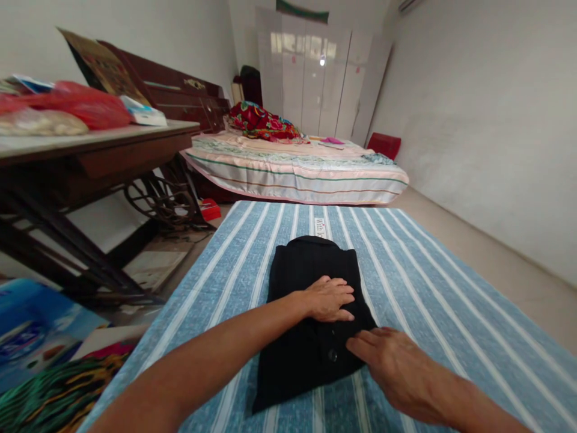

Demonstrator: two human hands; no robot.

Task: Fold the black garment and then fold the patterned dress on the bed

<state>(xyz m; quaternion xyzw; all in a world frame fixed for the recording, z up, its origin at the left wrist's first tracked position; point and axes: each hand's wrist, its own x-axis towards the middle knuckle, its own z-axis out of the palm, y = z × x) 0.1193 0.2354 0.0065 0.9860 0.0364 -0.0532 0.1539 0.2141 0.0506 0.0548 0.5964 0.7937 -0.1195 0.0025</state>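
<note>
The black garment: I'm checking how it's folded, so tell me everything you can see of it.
The black garment is dark, matte cloth, folded into a long rectangle, with a collar-like end farthest away and one small button near the close end. It lies flat on the blue striped sheet. The left hand presses flat on its middle; the right hand touches its right edge with its fingers.
</note>
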